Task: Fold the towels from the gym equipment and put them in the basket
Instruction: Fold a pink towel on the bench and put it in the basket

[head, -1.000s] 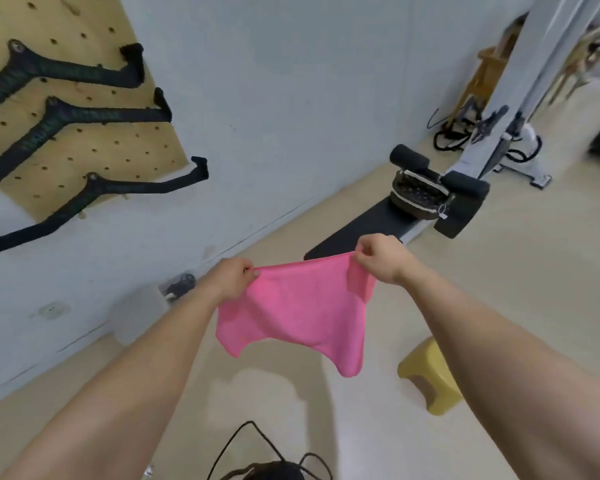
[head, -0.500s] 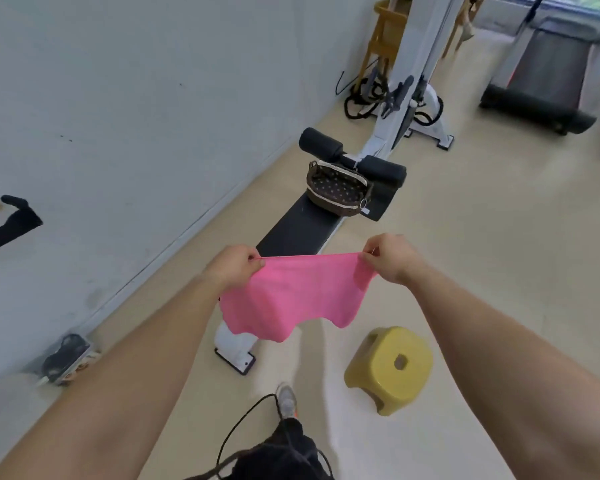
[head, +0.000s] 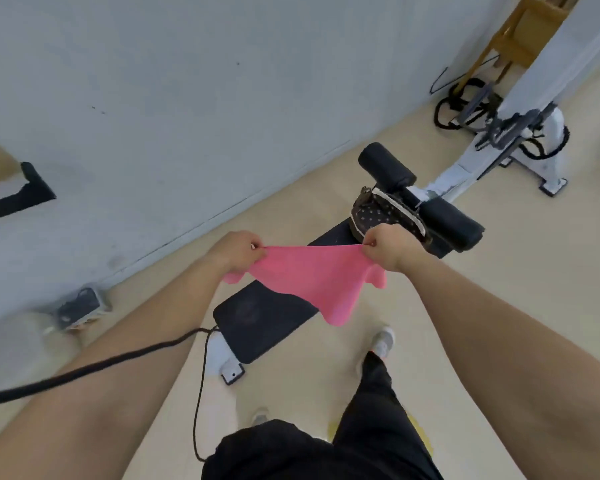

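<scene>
Pink cloth hung between our hands: the towel point(head: 312, 282) was stretched by its top edge. Our left hand point(head: 236, 252) pinched one corner with curled fingers and thumb, and our right hand point(head: 390, 249) pinched the other the same way. The rest of the towel sagged in an uneven drape above the black pad of the sit-up bench point(head: 264, 320), clear of it as far as we could tell.

We judged the folding barely begun, since the towel was spread to its full width with no crease laid in it. The spotted fabric basket point(head: 374, 213) sat on the far end of the bench, against the foam rollers point(head: 387, 166) and partly behind our right hand. We could not tell whether it held any towels. What was left, then, was to fold this one in halves, carry it forward and drop it in.
</scene>
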The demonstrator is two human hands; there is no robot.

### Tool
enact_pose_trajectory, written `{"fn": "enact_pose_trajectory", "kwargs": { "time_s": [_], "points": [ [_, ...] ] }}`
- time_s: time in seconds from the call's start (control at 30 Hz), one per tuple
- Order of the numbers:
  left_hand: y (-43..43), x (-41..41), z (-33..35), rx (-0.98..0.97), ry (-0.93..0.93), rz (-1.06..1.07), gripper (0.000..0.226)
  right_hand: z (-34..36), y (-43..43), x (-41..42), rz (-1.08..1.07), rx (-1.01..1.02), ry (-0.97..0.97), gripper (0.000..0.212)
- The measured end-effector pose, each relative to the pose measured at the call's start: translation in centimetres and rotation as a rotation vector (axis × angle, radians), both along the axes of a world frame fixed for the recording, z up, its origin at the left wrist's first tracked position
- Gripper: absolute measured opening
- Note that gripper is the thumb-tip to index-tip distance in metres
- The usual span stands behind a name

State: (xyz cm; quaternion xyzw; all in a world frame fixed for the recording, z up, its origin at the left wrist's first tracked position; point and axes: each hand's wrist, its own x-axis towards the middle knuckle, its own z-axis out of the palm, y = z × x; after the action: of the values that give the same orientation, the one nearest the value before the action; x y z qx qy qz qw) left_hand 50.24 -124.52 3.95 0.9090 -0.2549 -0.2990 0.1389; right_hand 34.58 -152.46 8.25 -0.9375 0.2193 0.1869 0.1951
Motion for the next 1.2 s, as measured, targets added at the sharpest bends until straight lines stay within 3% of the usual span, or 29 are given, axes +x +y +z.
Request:
{"fn": "enact_pose_trajectory", "kwargs": {
  "time_s": [0.17,0.43,0.63,0.8,1.0,1.2],
  "points": [
    [0.3,-0.8,-2.3,0.043,0.032,0.365,0.020,-5.1,-2.6,7.7,0.359,0.047,0.039,0.022],
    [-0.4,-10.8,-5.7,0.227,0.174,0.554,0.016,-12.2,-5.4,6.9,0.739,0.119,0.195,0.018],
    [0.6,-12.8,-10.7,0.275,0.207,0.612,0.029,-15.9,-5.5,6.3,0.711,0.141,0.214,0.023],
    [0.9,-9.2,-18.2,0.230,0.105,0.646,0.028,-21.6,-4.2,11.0,0.604,-0.052,0.101,0.028],
    [1.1,-2.5,-32.4,0.160,-0.095,0.728,0.035,-34.5,-2.7,18.9,0.559,-0.208,-0.082,0.035],
    [1.4,3.4,-43.7,0.260,-0.285,0.679,0.045,-45.9,-2.0,24.3,0.520,-0.266,-0.121,0.037]
  ]
}}
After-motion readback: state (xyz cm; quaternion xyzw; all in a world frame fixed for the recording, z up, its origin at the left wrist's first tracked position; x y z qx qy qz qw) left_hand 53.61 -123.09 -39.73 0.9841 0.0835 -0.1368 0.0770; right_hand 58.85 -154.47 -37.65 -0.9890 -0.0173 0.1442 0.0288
